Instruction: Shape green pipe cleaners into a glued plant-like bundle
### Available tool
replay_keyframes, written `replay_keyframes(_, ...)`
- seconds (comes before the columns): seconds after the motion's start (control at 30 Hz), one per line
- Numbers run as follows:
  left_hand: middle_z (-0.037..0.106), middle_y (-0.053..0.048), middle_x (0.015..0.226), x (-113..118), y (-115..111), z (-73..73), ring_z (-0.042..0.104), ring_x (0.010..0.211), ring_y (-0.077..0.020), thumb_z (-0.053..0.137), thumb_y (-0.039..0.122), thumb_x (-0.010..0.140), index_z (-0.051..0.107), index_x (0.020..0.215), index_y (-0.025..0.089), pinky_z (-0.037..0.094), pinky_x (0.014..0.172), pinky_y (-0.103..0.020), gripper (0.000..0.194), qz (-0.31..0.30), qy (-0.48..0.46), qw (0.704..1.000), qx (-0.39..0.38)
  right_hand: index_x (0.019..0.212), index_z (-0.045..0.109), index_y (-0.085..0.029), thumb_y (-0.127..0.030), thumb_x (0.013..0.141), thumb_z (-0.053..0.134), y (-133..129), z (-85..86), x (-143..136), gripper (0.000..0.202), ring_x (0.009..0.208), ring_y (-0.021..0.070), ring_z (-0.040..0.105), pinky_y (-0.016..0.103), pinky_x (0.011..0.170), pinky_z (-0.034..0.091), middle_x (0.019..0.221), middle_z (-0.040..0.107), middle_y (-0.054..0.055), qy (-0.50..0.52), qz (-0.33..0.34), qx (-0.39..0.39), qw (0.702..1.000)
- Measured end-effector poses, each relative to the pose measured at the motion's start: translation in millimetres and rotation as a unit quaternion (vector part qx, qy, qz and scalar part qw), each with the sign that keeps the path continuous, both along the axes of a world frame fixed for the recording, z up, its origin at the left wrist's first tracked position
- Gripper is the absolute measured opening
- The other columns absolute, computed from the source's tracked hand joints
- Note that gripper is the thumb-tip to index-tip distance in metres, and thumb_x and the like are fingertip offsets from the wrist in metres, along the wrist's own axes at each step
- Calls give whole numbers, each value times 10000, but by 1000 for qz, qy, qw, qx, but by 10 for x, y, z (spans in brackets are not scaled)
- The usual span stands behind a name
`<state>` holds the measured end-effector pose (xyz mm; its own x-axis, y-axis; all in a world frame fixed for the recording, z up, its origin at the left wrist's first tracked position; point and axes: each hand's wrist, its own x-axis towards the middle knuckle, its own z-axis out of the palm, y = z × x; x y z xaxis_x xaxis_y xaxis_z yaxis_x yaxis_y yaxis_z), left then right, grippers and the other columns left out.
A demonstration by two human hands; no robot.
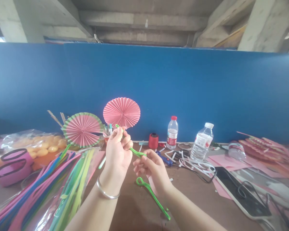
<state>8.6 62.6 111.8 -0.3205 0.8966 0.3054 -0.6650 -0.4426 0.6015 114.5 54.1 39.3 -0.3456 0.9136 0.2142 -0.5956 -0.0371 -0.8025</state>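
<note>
A bright green pipe cleaner (136,152) is stretched between my two hands above the table. My left hand (118,150), with a silver bangle at the wrist, has its fingers wrapped round the upper length; one tip sticks out above the thumb. At the lower end my right hand (153,168) pinches the pipe cleaner between thumb and fingertips. A second green pipe cleaner (156,199), twisted into a small loop at one end, lies on the brown table (132,208) below my right hand.
Colourful pipe cleaners in plastic (69,189) lie left. Pleated paper fans (121,112) stand behind. A red spool (153,141), blue glue gun (165,159), water bottles (172,133) and white strips sit beyond my hands. A phone-like black slab (240,192) and cables lie right.
</note>
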Motion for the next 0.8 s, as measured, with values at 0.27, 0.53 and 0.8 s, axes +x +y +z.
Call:
replay_keyframes(0.27, 442, 58, 577, 139, -15, -27, 283, 361, 1, 660, 208, 698, 527, 670, 146, 219, 324, -124, 150, -73, 47, 996, -18, 709, 500, -145, -524, 839, 388, -6, 146, 146, 416, 423, 85, 490, 186, 417, 336, 574, 573, 12, -142, 95, 62, 983)
replay_keyframes(0.53, 434, 55, 549, 195, -30, -32, 256, 354, 4, 608, 215, 746, 553, 697, 133, 184, 324, -124, 110, -83, 41, 995, -35, 615, 438, -161, -361, 815, 500, -57, 161, 122, 290, 400, 45, 289, 177, 408, 189, 469, 389, -62, -84, 103, 4, 991)
replay_keyframes(0.8, 439, 57, 541, 105, -65, 32, 294, 362, -8, 612, 194, 740, 524, 667, 150, 217, 322, -134, 123, -42, 19, 999, -13, 573, 415, -163, -297, 743, 565, -145, 164, 24, 263, 418, 45, 199, 184, 422, 130, 457, 297, -78, 19, 101, -82, 991)
